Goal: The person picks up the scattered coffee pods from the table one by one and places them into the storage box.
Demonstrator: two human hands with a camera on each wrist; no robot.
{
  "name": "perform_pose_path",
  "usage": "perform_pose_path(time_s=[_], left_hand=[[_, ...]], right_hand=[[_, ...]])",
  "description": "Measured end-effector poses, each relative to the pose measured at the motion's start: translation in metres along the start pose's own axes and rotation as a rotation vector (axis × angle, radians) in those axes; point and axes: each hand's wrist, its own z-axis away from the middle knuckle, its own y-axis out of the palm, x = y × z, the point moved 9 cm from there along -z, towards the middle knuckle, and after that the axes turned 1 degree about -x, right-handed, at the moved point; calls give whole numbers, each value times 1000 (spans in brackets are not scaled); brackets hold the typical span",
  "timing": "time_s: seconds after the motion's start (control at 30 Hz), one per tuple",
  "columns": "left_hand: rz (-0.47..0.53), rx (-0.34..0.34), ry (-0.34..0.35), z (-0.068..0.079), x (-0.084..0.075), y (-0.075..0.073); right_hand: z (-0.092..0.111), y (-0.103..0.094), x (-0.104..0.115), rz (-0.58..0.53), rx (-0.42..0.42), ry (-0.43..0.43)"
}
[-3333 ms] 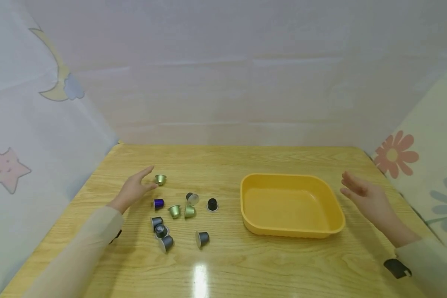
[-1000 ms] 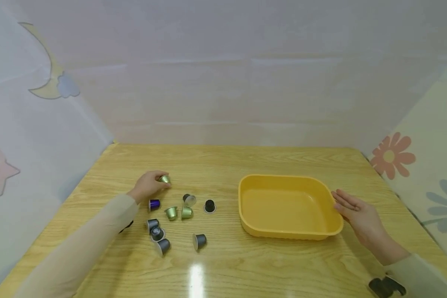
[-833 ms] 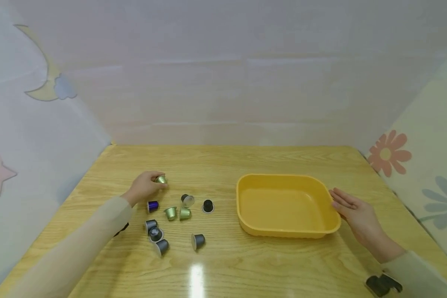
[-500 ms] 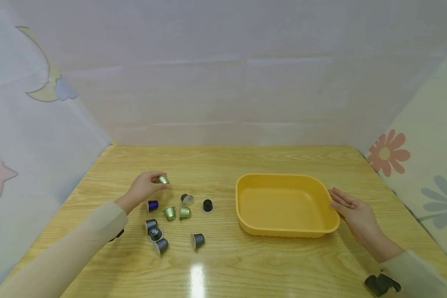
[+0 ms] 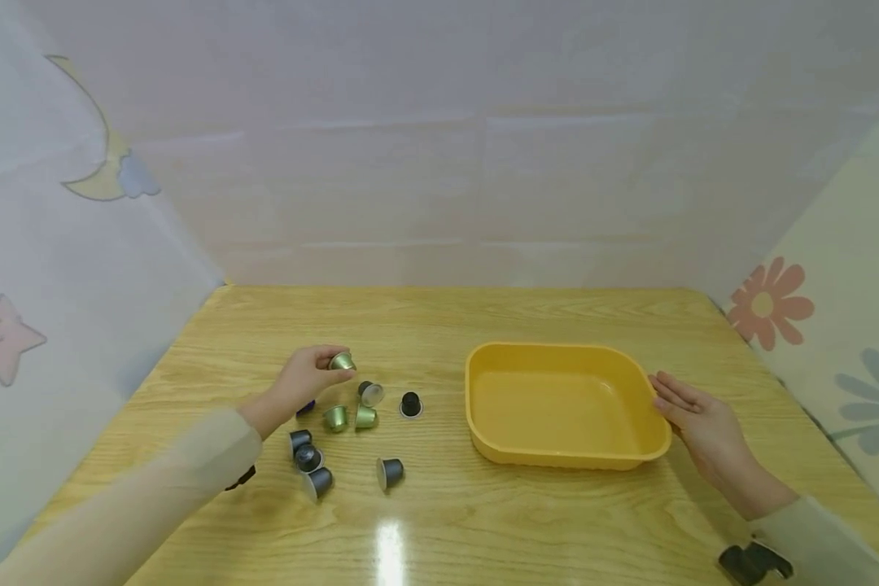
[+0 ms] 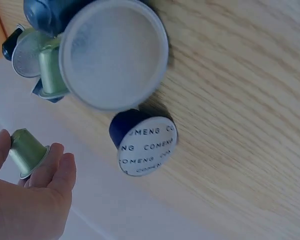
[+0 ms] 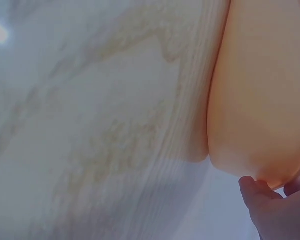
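My left hand (image 5: 299,386) pinches a green coffee capsule (image 5: 343,360) between thumb and fingers, raised a little off the wooden table. The left wrist view shows this green capsule (image 6: 27,152) with its wide rim toward the fingers. Beneath the hand lies a blue-purple capsule (image 5: 306,408), partly covered; its white printed lid (image 6: 149,147) faces the wrist camera. Two more green capsules (image 5: 335,418) lie nearby. At the right end of a yellow plastic basin (image 5: 557,461), my right hand (image 5: 714,435) touches the outer wall with fairly straight fingers.
Several dark grey capsules (image 5: 308,458) cluster on the near left of the table, and another grey capsule (image 5: 391,473) lies apart. A black capsule (image 5: 411,404) stands between the group and the basin. Patterned cloth (image 5: 381,187) encloses the table's back and sides.
My left hand reached the far green capsule, took hold of it, and has lifted it slightly rightward and nearer. My right hand moved in to touch the basin, then stayed.
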Motion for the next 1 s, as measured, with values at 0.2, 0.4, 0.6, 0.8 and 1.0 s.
perform_pose_path(time_s=[0.2, 0.4, 0.6, 0.8, 1.0], left_hand=[[47, 9, -2, 3, -12, 17], [59, 40, 32, 1, -31, 31], [86, 38, 33, 2, -39, 39], [125, 45, 19, 7, -44, 49], [181, 105, 64, 18, -61, 62]], right_hand=[[0, -1, 2, -38, 4, -12], [0, -2, 0, -11, -2, 6], [0, -3, -2, 23, -3, 22], [0, -3, -3, 28, -2, 25], [0, -3, -3, 14, -12, 24]])
